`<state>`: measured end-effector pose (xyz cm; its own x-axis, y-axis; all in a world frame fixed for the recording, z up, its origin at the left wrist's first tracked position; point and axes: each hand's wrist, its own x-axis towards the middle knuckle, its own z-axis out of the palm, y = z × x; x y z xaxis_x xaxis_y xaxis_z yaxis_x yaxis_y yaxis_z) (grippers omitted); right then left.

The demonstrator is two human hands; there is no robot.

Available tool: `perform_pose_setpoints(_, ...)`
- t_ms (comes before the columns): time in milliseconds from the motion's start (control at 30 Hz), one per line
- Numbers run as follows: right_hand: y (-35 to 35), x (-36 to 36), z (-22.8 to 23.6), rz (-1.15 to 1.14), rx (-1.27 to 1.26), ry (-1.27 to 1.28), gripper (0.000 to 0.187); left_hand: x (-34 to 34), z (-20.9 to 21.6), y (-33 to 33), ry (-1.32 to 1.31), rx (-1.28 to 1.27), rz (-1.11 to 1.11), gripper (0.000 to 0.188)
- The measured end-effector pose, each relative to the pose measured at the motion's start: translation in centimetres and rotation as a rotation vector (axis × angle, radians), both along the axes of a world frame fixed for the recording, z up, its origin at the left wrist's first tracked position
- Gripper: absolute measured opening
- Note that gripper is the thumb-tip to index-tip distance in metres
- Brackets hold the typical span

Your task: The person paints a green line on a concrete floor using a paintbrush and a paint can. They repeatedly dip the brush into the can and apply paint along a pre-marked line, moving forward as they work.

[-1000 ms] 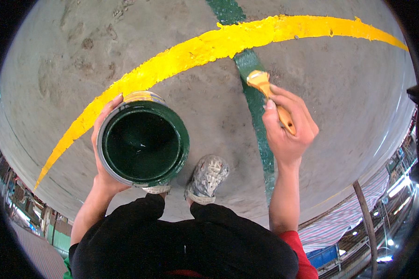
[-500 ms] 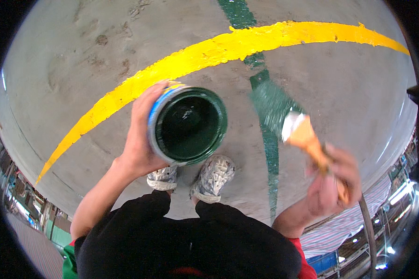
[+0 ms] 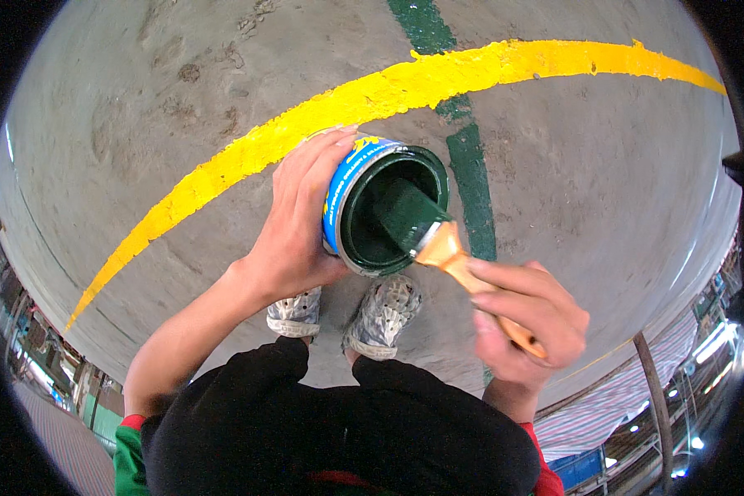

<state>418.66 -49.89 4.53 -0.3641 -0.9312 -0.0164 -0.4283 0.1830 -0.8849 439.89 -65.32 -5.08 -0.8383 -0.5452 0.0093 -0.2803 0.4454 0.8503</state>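
My left hand [image 3: 302,211] is wrapped round the side of a paint can [image 3: 336,198] with a blue and yellow label, tilted with its mouth toward the right. Dark green paint [image 3: 366,230] coats the inside. In my right hand [image 3: 537,318] is a wide, flat paintbrush [image 3: 448,250] with a light wooden handle and a pale metal band. Its green-coated bristles [image 3: 411,211] reach into the can's mouth; how far the tips touch the paint is hard to see. Can and brush are held above the floor, in front of my body.
Across the grey concrete floor [image 3: 579,165] runs a thick yellow painted line [image 3: 372,93]. A dark green stripe [image 3: 474,182] crosses it, running toward me. My patterned clogs [image 3: 386,314] stand below the can. A brown pole [image 3: 655,405] and striped sheeting [image 3: 603,422] are at the lower right.
My right hand has brought the paintbrush left, from over the floor by the green stripe into the can. My left hand has moved the can right and tilted it toward the brush.
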Motion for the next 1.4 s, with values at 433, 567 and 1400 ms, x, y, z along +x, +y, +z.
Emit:
perform_pose_setpoints(433, 2.7, -2.2, 1.7, -0.090, -0.045, 0.059, 0.020, 0.1, -0.4, -0.3, -0.022, -0.018, 0.019, 0.117)
perform_pose_setpoints(567, 3.6, -3.1, 1.1, -0.265, -0.108, -0.028, 0.017, 0.5, -0.7, -0.1, -0.041, -0.001, 0.053, 0.119)
perform_pose_setpoints(1400, 0.4, -2.1, -10.5, -0.197, -0.090, 0.338, 0.019, 2.8, -0.2, 0.6, -0.153, 0.040, 0.144, 0.126)
